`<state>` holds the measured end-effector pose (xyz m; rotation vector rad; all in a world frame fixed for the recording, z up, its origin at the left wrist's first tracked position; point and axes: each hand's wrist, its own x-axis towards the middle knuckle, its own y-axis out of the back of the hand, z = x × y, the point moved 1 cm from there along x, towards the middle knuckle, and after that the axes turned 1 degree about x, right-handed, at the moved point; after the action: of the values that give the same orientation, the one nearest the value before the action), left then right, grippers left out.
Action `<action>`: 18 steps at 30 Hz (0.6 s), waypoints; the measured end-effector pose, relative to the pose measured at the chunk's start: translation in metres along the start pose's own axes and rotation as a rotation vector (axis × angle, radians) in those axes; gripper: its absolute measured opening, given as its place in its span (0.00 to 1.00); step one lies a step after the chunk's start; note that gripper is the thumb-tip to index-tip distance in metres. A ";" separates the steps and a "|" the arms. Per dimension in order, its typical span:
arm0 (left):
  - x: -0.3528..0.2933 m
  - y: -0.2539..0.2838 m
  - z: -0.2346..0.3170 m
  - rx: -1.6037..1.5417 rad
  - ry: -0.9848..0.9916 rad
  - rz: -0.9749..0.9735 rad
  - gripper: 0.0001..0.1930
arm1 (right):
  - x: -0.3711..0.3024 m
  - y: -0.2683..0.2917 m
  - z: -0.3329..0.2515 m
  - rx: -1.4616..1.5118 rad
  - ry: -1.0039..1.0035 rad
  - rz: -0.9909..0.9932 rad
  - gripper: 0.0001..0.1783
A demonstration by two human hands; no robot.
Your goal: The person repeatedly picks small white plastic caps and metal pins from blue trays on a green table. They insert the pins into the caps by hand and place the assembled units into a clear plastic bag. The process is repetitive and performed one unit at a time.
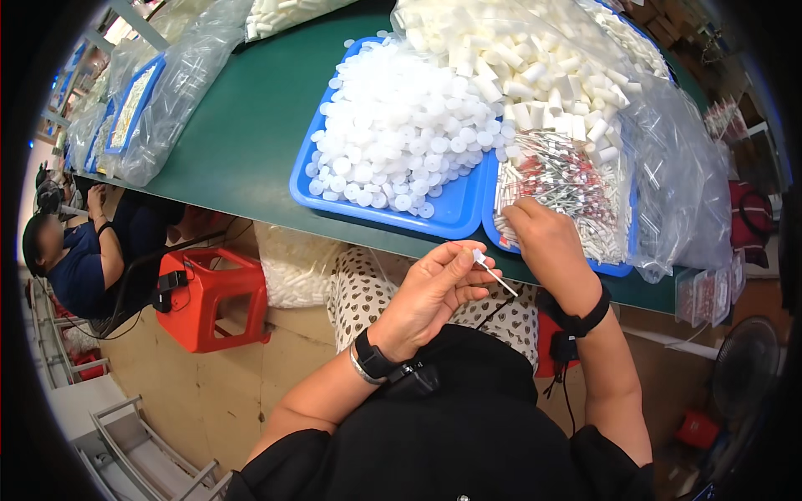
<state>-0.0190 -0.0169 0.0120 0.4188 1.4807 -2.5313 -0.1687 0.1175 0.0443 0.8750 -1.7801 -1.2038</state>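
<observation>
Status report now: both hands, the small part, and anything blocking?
Left hand pinching a small white capped stick. Right hand reaching into the pile of thin tubes in the blue tray. Nothing blocking.

**Clear plastic bags along the green table**

A large clear bag point(668, 167) of white tubes fills the upper right; another clear bag point(180, 75) lies upper left over blue-framed trays; a third bag point(284, 12) of white pieces sits at top centre.

right hand point(547, 242) fingertips buried among thin tubes point(555, 179), grip unseen; white stick point(493, 274) base hidden by left hand point(434, 292) fingers; co-worker point(71, 255) face blurred.
</observation>
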 end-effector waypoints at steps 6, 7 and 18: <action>-0.002 0.000 0.008 -0.037 -0.034 -0.006 0.14 | 0.003 0.005 0.004 0.008 0.049 -0.041 0.05; -0.002 0.000 0.009 -0.053 -0.046 -0.006 0.13 | 0.001 0.008 0.002 0.089 0.052 0.030 0.05; 0.011 -0.016 0.016 -0.006 -0.162 0.040 0.13 | -0.046 0.045 -0.032 0.567 -0.220 0.142 0.07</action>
<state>-0.0364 -0.0234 0.0286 0.2340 1.4060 -2.4643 -0.1242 0.1588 0.0833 0.9301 -2.3791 -0.7277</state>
